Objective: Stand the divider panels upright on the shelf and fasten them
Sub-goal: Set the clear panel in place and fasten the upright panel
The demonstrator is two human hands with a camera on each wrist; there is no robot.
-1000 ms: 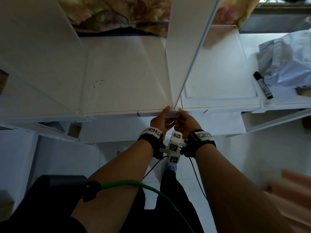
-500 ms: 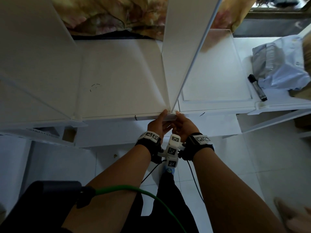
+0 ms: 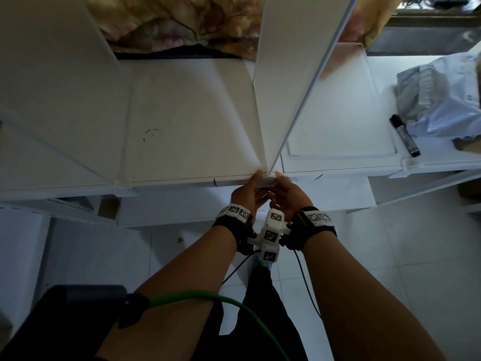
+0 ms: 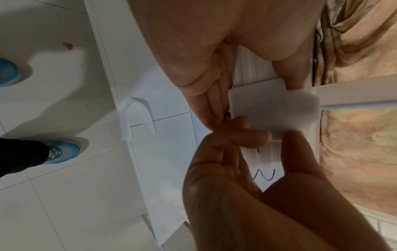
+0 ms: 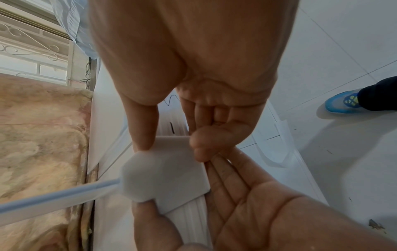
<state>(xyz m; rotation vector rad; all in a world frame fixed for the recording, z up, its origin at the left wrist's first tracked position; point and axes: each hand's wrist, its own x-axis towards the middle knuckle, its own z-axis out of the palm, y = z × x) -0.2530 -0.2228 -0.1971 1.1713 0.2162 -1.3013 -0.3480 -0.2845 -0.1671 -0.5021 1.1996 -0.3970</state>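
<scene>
Both my hands are meeting at the front edge of the white shelf [image 3: 187,121], where the middle divider panel [image 3: 283,82] is standing upright. My left hand [image 3: 246,195] and right hand [image 3: 287,196] are each pinching the small white connector clip [image 3: 268,180] at the panel's foot, thumbs on its upper lobe, fingers under its flat plate; each grip is narrow, closed on the clip. A second divider panel [image 3: 52,82] is standing upright further left, already seated in its own clip [image 3: 122,181]. Pen marks are showing on the shelf edge beside my fingers. Off to the right, a black marker [image 3: 404,134] is lying beside a crumpled grey plastic bag [image 3: 440,102]. A floral blanket [image 3: 182,22] is lying behind the shelf.
</scene>
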